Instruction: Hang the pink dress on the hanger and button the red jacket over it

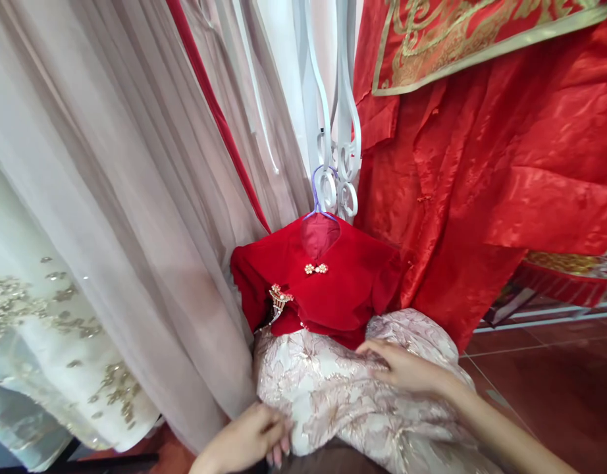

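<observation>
A short red velvet jacket [333, 299] hangs on a purple hanger [317, 209]. It has a pearl-and-gold clasp [316, 268] at the neck and a beaded ornament [280, 299] on one side. Below its hem spreads a pale floral brocade garment [323, 395] with a metallic sheen. My right hand [399, 367] is over the brocade at the jacket's lower edge, fingers reaching forward and apart from the thumb. Lower left, beside the brocade's edge, my left hand [254, 434] has its fingers curled in; whatever they might hold is hidden.
A white scrolled metal rack [350, 158] carries the hanger. Beige curtains [135, 197] fall along the left, with a white sequined gown [51, 316] beyond. Large red satin cloth [461, 164] with gold embroidery hangs at right, above a reddish tiled floor [545, 375].
</observation>
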`<control>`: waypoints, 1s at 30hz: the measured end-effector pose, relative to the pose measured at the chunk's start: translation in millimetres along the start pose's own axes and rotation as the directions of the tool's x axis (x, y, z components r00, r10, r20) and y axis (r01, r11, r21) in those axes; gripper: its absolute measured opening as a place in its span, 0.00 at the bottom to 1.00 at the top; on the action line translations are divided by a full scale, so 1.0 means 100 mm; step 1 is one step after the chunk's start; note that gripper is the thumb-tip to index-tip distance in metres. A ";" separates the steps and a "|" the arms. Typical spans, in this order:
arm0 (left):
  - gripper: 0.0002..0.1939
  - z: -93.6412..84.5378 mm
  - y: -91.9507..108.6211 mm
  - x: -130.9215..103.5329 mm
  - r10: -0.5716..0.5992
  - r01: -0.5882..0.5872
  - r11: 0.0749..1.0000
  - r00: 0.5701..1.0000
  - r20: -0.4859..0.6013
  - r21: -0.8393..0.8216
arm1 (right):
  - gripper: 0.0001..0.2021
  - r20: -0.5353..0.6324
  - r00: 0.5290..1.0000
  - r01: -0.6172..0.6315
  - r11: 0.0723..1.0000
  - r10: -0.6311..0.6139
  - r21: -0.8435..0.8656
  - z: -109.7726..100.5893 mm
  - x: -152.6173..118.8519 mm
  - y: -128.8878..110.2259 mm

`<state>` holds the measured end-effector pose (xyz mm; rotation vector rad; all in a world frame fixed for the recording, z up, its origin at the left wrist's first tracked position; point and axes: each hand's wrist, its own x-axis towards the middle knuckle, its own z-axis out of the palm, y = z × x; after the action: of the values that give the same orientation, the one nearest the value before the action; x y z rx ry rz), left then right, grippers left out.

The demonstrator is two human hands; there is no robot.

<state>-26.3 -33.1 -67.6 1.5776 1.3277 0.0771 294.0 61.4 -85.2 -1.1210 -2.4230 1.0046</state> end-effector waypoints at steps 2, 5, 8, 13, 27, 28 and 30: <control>0.25 -0.16 0.22 0.00 0.167 -0.163 0.986 0.983 -0.078 0.045 | 0.15 -0.090 0.995 0.032 0.999 -0.030 0.014 -0.22 0.06 -0.10; 0.17 -0.41 0.52 0.06 0.355 -0.323 0.931 0.908 -0.224 0.168 | 0.14 -0.205 0.974 0.098 0.995 -0.093 0.014 -0.50 0.21 -0.31; 0.13 -0.63 0.70 0.20 0.506 -0.423 0.860 0.777 -0.375 0.284 | 0.13 -0.278 0.946 0.185 0.982 -0.169 0.033 -0.64 0.35 -0.49; 0.12 -0.85 0.90 0.39 0.609 -0.388 0.793 0.494 -0.621 0.469 | 0.17 -0.395 0.882 0.283 0.959 -0.256 0.011 -0.61 0.53 -0.63; 0.16 -0.63 1.02 1.07 0.637 -0.615 0.718 0.392 -0.664 0.325 | 0.17 -0.633 0.749 0.412 0.886 -0.197 0.211 -0.28 0.93 -0.57; 0.14 -0.64 0.97 1.03 0.612 -0.633 0.721 0.390 -0.688 0.282 | 0.14 -0.642 0.748 0.386 0.898 -0.169 0.213 -0.25 0.90 -0.59; 0.11 -0.68 0.81 0.96 0.534 -0.653 0.738 0.411 -0.739 0.170 | 0.08 -0.685 0.724 0.310 0.926 -0.084 0.214 -0.13 0.82 -0.63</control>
<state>25.8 94.4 -28.7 1.9023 1.1997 1.4193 211.9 101.3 -34.5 -0.8740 -1.6806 0.7128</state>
